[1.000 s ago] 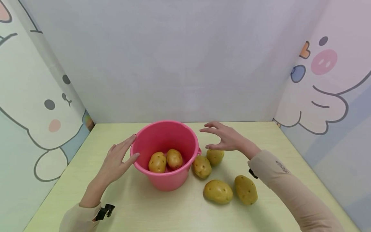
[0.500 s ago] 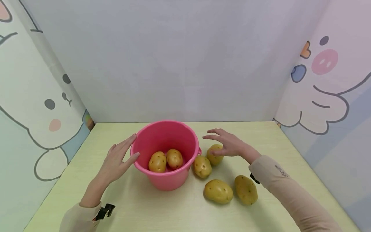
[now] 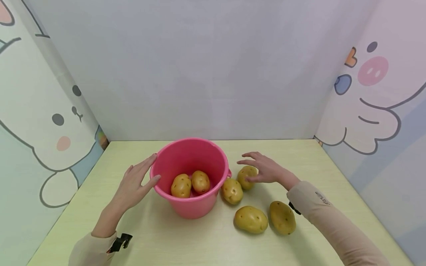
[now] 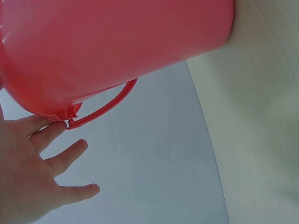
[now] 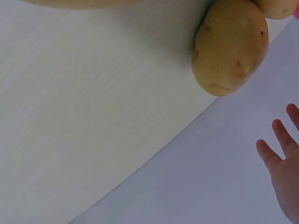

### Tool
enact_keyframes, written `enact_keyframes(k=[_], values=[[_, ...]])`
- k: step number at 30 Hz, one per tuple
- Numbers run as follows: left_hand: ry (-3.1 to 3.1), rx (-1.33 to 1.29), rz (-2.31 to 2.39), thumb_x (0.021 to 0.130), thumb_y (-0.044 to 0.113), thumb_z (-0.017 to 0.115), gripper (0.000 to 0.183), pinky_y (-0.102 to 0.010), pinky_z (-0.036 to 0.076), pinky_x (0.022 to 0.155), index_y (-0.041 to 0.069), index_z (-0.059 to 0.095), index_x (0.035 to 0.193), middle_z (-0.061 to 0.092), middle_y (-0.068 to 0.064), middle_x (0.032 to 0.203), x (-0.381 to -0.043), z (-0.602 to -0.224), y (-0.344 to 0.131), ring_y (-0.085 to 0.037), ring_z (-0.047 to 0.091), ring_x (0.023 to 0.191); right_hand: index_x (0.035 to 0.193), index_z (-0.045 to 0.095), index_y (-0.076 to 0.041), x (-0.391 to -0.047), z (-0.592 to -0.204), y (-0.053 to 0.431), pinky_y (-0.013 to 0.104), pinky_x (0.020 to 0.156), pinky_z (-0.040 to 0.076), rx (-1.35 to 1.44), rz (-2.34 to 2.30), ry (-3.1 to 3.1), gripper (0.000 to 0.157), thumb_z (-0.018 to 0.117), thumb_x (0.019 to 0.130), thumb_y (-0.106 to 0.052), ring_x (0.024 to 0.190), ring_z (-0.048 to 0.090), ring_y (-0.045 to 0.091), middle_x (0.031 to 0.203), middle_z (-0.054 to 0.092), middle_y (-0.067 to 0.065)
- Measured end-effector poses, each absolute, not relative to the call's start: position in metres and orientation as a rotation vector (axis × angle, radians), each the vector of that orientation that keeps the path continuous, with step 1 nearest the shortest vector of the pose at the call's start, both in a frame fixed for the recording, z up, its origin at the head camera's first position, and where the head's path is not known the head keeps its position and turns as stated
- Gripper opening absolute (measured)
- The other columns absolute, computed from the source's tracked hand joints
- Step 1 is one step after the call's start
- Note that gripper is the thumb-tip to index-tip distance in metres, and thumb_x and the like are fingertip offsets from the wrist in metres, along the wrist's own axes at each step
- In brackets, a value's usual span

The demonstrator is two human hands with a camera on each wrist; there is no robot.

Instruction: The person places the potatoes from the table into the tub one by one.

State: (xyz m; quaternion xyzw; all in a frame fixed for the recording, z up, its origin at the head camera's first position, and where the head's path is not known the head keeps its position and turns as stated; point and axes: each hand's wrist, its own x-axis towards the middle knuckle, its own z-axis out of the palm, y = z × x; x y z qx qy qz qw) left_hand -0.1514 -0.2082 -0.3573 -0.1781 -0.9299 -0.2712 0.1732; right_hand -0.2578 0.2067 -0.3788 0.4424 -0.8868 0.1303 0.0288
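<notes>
A pink bucket stands upright on the table, with two potatoes, a left one and a right one, inside. My left hand is at the bucket's left rim, thumb and index finger apart. In the left wrist view its fingers spread beside the bucket's handle, fingertips right at the hinge. Spread fingers of my right hand hover by the far potato, the thumb overlapping it in the head view. The right wrist view shows that potato apart from the fingers.
A potato sits close to the bucket's right side, beside the far one. Nearer the front lie a wide potato and another one to its right. Cartoon-printed walls enclose the pale wooden table at back and sides.
My right hand has moved slightly right and down, from behind the far potato to over its right side. The left hand, bucket and potatoes have stayed put.
</notes>
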Motion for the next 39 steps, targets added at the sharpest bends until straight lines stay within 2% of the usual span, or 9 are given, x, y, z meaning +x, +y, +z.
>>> enact_keyframes(k=[10,15,24,31,39], values=[[-2.639,-0.506,-0.774,0.080,0.027,0.062,0.066,-0.065,0.017,0.090,0.010,0.032,0.137,0.036,-0.014,0.134,-0.152,-0.356,-0.207,-0.034,0.033,0.119,0.126,0.049,-0.016,-0.259,-0.390,0.213,0.051,0.088,0.035,1.344,0.372,-2.822,0.056,0.064,0.076,-0.039,0.117,0.034,0.033,0.130,0.038,0.017],[-2.640,-0.506,-0.776,0.081,0.029,0.061,0.065,-0.065,0.017,0.090,0.010,0.033,0.137,0.036,-0.013,0.134,-0.151,-0.356,-0.207,-0.034,0.033,0.119,0.128,0.047,-0.018,-0.260,-0.395,0.217,0.053,0.088,0.034,1.311,0.368,-2.888,0.059,0.065,0.076,-0.040,0.118,0.032,0.034,0.133,0.034,0.016],[-2.639,-0.501,-0.778,0.079,0.025,0.063,0.066,-0.065,0.017,0.090,0.011,0.033,0.137,0.036,-0.013,0.135,-0.152,-0.356,-0.207,-0.033,0.033,0.119,0.124,0.050,-0.014,-0.259,-0.408,0.220,0.057,0.082,0.037,1.354,0.395,-2.861,0.059,0.070,0.071,-0.029,0.114,0.034,0.038,0.130,0.036,0.021],[-2.643,-0.499,-0.778,0.079,0.025,0.063,0.066,-0.065,0.016,0.090,0.011,0.032,0.137,0.036,-0.012,0.135,-0.152,-0.357,-0.208,-0.033,0.033,0.120,0.128,0.046,-0.017,-0.261,-0.414,0.217,0.055,0.088,0.034,1.357,0.400,-2.971,0.061,0.068,0.074,-0.032,0.120,0.028,0.035,0.135,0.030,0.019],[-2.655,-0.475,-0.769,0.080,0.026,0.063,0.067,-0.065,0.016,0.091,0.011,0.032,0.137,0.035,-0.013,0.135,-0.151,-0.357,-0.208,-0.034,0.032,0.120,0.129,0.046,-0.015,-0.260,-0.413,0.212,0.055,0.090,0.031,1.357,0.419,-3.001,0.063,0.070,0.073,-0.030,0.121,0.026,0.036,0.135,0.029,0.020]])
